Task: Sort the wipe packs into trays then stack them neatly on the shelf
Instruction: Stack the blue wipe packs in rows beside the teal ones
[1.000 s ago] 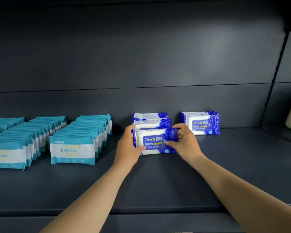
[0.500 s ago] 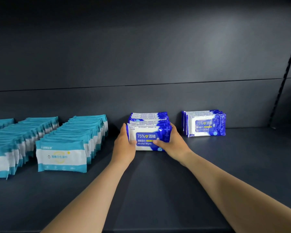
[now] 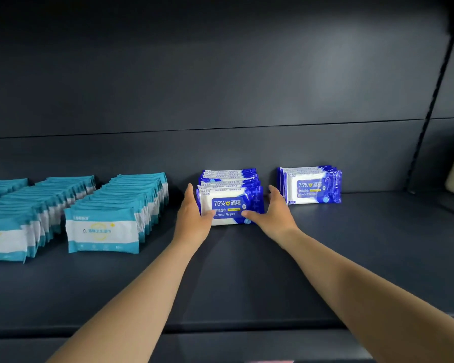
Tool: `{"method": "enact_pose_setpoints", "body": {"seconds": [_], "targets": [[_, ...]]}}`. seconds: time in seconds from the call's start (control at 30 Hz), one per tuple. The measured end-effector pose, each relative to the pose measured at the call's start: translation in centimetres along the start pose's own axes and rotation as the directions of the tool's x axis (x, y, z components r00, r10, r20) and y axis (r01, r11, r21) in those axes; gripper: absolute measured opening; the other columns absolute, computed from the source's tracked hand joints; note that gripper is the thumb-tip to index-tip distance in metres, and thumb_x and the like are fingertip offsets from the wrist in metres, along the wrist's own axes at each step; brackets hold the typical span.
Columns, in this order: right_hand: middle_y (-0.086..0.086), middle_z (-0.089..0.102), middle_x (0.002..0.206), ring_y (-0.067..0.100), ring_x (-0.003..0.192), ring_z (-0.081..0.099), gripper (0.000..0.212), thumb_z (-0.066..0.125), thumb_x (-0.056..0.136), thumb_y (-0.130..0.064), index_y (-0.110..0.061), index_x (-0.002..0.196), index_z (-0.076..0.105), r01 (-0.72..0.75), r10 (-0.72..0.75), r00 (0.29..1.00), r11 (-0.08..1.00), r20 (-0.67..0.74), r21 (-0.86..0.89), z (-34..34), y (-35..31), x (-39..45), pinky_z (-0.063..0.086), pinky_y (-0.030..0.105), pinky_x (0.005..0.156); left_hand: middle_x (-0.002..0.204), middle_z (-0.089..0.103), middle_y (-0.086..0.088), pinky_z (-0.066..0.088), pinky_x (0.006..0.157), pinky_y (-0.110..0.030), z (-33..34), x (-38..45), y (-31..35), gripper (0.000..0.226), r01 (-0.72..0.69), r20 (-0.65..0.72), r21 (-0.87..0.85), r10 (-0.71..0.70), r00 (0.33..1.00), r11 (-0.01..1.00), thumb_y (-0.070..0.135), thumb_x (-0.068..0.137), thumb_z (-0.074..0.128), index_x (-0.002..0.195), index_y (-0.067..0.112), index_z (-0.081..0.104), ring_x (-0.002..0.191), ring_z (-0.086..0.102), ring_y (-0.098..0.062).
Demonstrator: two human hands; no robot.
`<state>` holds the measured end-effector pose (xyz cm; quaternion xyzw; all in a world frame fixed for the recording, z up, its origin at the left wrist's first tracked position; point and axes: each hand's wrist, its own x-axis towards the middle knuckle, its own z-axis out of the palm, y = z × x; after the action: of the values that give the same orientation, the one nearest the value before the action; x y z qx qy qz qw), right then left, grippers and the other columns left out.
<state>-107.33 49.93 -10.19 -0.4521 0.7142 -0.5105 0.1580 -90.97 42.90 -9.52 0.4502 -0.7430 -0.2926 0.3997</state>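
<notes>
Stood at frame centre, on the shelf (image 3: 247, 271): blue wipe row (image 3: 230, 197), bracketed by left hand (image 3: 193, 218) and right hand (image 3: 275, 213), both grips released, flat-fingered. Bare shelf toward the lower front edge; teal rows (image 3: 110, 213) left, second blue row (image 3: 311, 186) right.

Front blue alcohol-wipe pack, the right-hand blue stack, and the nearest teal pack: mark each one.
front blue pack (image 3: 227, 206): head view, on its printed label.
right blue stack (image 3: 311, 188): head view, on the front pack's white face.
nearest teal pack (image 3: 102, 230): head view, on its white middle band.
</notes>
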Motion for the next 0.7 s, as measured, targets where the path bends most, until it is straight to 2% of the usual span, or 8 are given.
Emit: {"method": "enact_pose_setpoints", "body": {"seconds": [0.07,0.13,0.23,0.33,0.47,0.6,0.7], "targets": [[0.006,0.026,0.153,0.019,0.14,0.029,0.097,0.078,0.078,-0.029,-0.013,0.151,0.016,0.007,-0.009,1.0,0.996,-0.022,-0.084,-1.3,-0.2,-1.4,0.03,0.03,0.109,0.156,0.022,-0.003,0.021,0.112,-0.026,-0.4,-1.0,0.5,0.081,-0.027,-0.015,0.048,0.028,1.0,0.998,0.011,0.09,0.06,0.151,0.01,0.008,0.142,0.024,-0.017],[0.007,0.029,0.15,0.021,0.138,0.03,0.091,0.077,0.078,-0.033,-0.013,0.149,0.022,0.022,-0.03,0.999,0.984,-0.044,-0.175,-2.9,-0.3,-3.1,0.03,0.032,0.109,0.155,0.023,-0.004,0.019,0.11,-0.023,-1.1,-2.2,1.1,0.077,-0.077,-0.024,0.116,0.081,0.996,0.99,0.012,0.089,0.062,0.15,0.009,0.014,0.142,0.023,-0.018],[0.007,0.037,0.142,0.025,0.133,0.033,0.078,0.074,0.079,-0.039,-0.016,0.142,0.035,0.059,-0.079,0.996,0.919,-0.034,-0.39,-6.1,-0.5,-6.4,0.032,0.037,0.108,0.142,0.04,-0.006,0.03,0.099,-0.022,-2.5,-4.8,2.4,0.06,-0.168,-0.001,0.211,0.172,0.985,0.963,0.014,0.087,0.064,0.141,0.01,0.037,0.131,0.04,-0.021],[0.006,0.04,0.139,0.025,0.13,0.034,0.071,0.071,0.079,-0.044,-0.018,0.138,0.04,0.114,-0.136,0.991,0.821,0.004,-0.56,-9.8,-1.3,-10.1,0.032,0.039,0.105,0.14,0.041,-0.005,0.035,0.1,-0.029,-3.9,-8.2,4.4,0.056,-0.233,0.142,0.379,0.193,0.971,0.896,0.026,0.088,0.063,0.138,0.012,0.041,0.127,0.041,-0.02],[0.004,0.037,0.143,0.024,0.133,0.031,0.072,0.067,0.081,-0.049,-0.019,0.141,0.039,0.219,-0.212,0.973,0.705,0.094,-0.675,-14.6,-2.0,-15.2,0.029,0.038,0.106,0.141,0.04,-0.001,0.032,0.1,-0.027,-4.7,-14.0,7.6,0.059,-0.319,0.272,0.465,0.21,0.939,0.826,0.038,0.087,0.062,0.138,0.016,0.041,0.129,0.037,-0.018],[0.002,0.037,0.143,0.023,0.134,0.029,0.07,0.065,0.084,-0.048,-0.02,0.142,0.039,0.309,-0.26,0.949,0.664,0.178,-0.681,-19.0,-0.9,-21.6,0.028,0.038,0.107,0.137,0.043,-0.001,0.033,0.103,-0.029,-3.4,-21.6,10.1,0.059,-0.329,0.266,0.483,0.222,0.938,0.811,0.04,0.085,0.065,0.136,0.016,0.044,0.128,0.039,-0.019],[0.001,0.04,0.139,0.022,0.13,0.032,0.064,0.065,0.084,-0.043,-0.02,0.139,0.042,0.366,-0.274,0.93,0.647,0.244,-0.669,-21.4,1.3,-26.5,0.029,0.036,0.105,0.132,0.044,-0.002,0.036,0.101,-0.031,-1.4,-27.4,10.8,0.057,-0.295,0.289,0.5,0.164,0.943,0.815,0.039,0.085,0.064,0.134,0.017,0.045,0.125,0.041,-0.02]]}}
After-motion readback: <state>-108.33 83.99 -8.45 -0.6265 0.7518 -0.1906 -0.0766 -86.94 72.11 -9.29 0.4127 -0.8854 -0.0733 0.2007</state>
